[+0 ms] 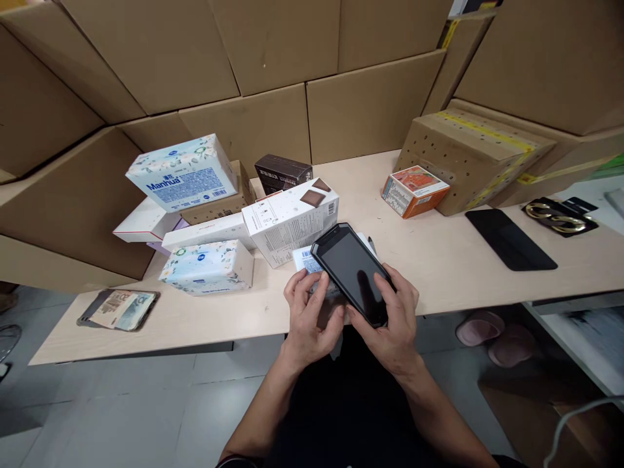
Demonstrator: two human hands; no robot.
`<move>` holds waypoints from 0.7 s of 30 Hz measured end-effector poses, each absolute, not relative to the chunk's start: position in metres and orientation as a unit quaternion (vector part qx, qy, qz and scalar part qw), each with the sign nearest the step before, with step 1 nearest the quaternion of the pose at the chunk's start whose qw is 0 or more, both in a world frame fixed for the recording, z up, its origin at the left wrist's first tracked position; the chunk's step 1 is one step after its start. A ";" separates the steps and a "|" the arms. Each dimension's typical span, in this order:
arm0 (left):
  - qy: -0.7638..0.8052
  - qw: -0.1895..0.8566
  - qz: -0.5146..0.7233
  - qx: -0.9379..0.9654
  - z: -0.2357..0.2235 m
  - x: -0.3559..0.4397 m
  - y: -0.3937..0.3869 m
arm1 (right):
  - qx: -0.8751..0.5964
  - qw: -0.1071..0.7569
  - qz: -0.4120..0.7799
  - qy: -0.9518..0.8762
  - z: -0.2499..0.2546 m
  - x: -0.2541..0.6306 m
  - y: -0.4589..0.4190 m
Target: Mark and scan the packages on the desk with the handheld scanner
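A black smartphone [358, 270] with a dark screen is tilted over the table's front edge. My right hand [392, 318] grips its lower end, with the fingers along the right edge and the thumb at the bottom. My left hand [312, 318] is closed beside the phone's lower left edge, its fingers curled and the thumb close to the right thumb. A dark greyish patch shows between the left fingers and thumb; what it is, I cannot make out. Behind the phone, a small white and blue pack [305, 259] lies mostly hidden. A white box with chocolate-coloured squares [292, 221] stands just beyond.
Tissue packs [205, 268] and a dark brown box [283, 170] are on the left. Banknotes [119, 309] lie on a dark flat thing at the far left. To the right are an orange box [414, 192], a black flat slab [509, 239] and gold chain pieces [558, 216]. Cardboard boxes [370, 104] wall the back.
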State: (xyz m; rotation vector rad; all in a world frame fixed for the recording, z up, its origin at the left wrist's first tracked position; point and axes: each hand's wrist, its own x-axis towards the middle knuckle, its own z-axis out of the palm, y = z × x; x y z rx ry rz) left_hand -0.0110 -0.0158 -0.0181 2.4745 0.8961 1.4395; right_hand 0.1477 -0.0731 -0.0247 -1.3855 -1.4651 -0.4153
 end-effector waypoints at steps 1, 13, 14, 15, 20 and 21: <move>0.296 0.076 0.480 0.822 -0.018 -0.011 -0.016 | -0.576 0.516 -0.175 -0.610 -0.024 0.148 -0.073; 0.286 0.128 0.482 0.818 -0.016 -0.014 -0.012 | -0.573 0.519 -0.166 -0.612 -0.022 0.150 -0.070; 0.286 0.132 0.483 0.817 -0.016 -0.014 -0.011 | -0.573 0.520 -0.163 -0.612 -0.022 0.150 -0.070; 0.285 0.137 0.484 0.816 -0.016 -0.014 -0.011 | -0.573 0.521 -0.159 -0.613 -0.022 0.151 -0.070; 0.282 0.159 0.486 0.812 -0.016 -0.015 -0.011 | -0.574 0.526 -0.134 -0.613 -0.022 0.153 -0.071; 0.281 0.161 0.486 0.812 -0.016 -0.015 -0.011 | -0.574 0.528 -0.129 -0.613 -0.022 0.153 -0.071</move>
